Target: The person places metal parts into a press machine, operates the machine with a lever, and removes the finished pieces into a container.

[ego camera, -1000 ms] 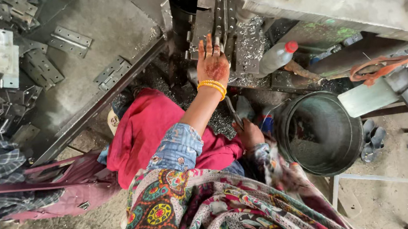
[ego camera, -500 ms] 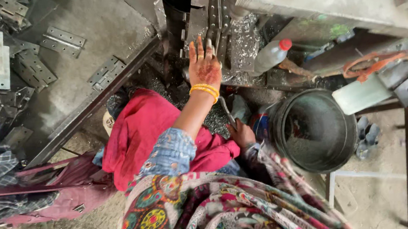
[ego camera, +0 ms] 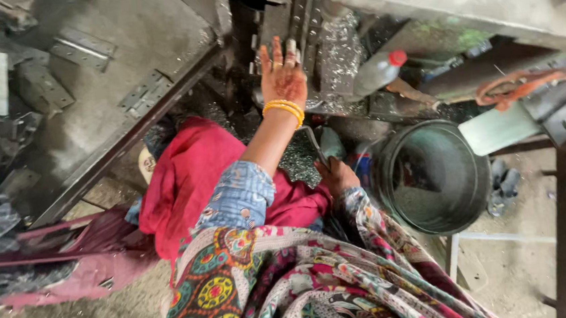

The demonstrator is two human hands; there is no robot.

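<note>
Metal bits lie thick on the press part [ego camera: 329, 61] where the left hand [ego camera: 282, 78] rests flat and open, so go slow there, while the right hand [ego camera: 335, 175] grips a scoop [ego camera: 314, 146] low down.

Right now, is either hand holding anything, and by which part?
The left hand holds nothing; it rests flat, fingers spread, on the metal plates. The right hand seems to grip a thin metal strip by its lower end.
</note>
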